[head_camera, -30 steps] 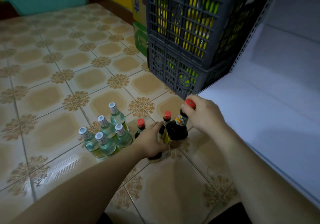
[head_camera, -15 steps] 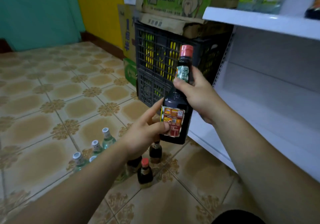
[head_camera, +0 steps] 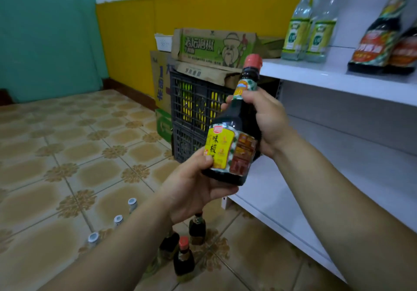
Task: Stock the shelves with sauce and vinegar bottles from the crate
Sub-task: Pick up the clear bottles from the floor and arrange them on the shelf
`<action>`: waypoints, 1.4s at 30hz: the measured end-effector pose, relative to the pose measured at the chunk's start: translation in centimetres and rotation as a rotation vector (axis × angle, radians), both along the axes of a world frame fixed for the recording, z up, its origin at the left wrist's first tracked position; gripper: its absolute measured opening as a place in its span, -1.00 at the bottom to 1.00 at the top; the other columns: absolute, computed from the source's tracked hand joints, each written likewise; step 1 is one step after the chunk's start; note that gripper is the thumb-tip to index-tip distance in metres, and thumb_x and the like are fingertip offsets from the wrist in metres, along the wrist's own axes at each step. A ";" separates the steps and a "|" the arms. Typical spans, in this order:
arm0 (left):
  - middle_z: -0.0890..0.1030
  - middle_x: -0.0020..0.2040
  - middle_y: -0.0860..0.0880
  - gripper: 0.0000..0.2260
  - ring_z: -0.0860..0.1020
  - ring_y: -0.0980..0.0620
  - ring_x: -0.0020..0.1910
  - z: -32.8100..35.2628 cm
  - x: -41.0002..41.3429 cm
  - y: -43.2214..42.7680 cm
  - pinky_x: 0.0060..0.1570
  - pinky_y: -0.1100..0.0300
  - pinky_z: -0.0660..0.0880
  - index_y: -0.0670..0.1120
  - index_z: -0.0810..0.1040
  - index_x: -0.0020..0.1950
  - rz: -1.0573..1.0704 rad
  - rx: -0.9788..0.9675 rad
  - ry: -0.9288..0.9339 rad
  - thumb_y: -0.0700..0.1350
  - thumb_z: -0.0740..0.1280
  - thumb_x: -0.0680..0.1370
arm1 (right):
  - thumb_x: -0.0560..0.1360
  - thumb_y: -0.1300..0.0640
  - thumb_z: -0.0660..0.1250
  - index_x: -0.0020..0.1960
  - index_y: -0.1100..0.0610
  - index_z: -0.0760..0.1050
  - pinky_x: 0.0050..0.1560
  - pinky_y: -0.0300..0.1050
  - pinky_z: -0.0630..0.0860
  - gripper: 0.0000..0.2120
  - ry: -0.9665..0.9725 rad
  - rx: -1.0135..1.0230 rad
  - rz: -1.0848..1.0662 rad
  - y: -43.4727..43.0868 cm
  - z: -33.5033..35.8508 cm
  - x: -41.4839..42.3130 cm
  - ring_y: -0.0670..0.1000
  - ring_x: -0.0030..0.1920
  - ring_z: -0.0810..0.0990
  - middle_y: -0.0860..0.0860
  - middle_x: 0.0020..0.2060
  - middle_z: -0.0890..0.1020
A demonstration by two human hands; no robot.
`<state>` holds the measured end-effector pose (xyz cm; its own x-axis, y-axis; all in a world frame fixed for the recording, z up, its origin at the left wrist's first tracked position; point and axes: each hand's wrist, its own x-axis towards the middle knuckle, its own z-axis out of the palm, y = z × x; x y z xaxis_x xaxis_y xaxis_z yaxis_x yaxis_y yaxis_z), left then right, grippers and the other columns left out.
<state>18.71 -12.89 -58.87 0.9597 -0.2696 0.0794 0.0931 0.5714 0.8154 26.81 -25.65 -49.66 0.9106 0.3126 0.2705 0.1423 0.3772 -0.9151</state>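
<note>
The white shelving (head_camera: 338, 166) stood to the right of the left grip (head_camera: 193, 191) and the right grip (head_camera: 266, 119), its upper shelf (head_camera: 316, 74) just above and beyond the right grip. The tiled floor (head_camera: 67, 155) spread below and to the left of both. A dark crate (head_camera: 191, 114) stood behind them, beside the shelving's end, with cardboard boxes (head_camera: 203, 45) stacked on top. On the upper shelf, up and right of the right grip, stood clear vinegar bottles (head_camera: 297, 31) and, further right, dark shelf bottles (head_camera: 379, 38). The sauce bottle (head_camera: 234, 133), red-capped and slightly tilted, was in the air in front of the crate, held by both grips. The right grip was wrapped round its neck and shoulder. The left grip cupped its base, thumb on the yellow label. Below the left grip, dark floor bottles (head_camera: 184, 259) stood on the tiles, with white-capped bottles (head_camera: 118, 219) to their left.
</note>
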 end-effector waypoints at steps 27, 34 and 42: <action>0.65 0.05 -0.14 -0.47 0.65 -0.09 -0.01 11.6 12.5 -10.2 -0.08 0.11 0.57 0.16 0.44 0.22 0.140 0.392 -0.394 -0.18 0.45 0.32 | 0.46 0.12 0.45 0.54 -0.25 -0.07 0.07 0.17 0.60 -0.10 -0.401 -0.653 -0.451 -14.0 11.0 5.1 0.07 0.07 0.64 0.02 0.15 0.59; 0.64 0.05 -0.20 -0.49 0.66 -0.11 -0.03 14.2 11.7 -16.0 -0.05 0.07 0.58 0.14 0.46 0.17 0.036 0.356 -0.405 -0.26 0.47 0.32 | 0.52 0.16 0.38 0.53 -0.14 0.10 0.10 0.07 0.61 -0.28 -0.395 -0.652 -0.644 -18.8 12.6 1.6 0.00 0.08 0.64 0.03 0.11 0.63; 0.58 0.11 -0.18 -0.47 0.64 -0.09 0.00 14.3 3.0 -16.5 0.06 0.00 0.57 0.05 0.40 0.29 -0.081 0.378 -0.422 -0.38 0.40 0.43 | 0.54 0.20 0.35 0.31 -0.32 0.21 -0.07 -0.13 0.63 -0.43 -0.328 -0.663 -0.730 -19.2 12.4 -9.1 -0.08 0.00 0.65 -0.08 0.00 0.63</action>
<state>21.73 -29.35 -44.58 0.8412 -0.4246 0.3348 -0.2533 0.2378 0.9377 17.70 -44.89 -37.25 0.8509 -0.1085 0.5140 0.4132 -0.4660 -0.7824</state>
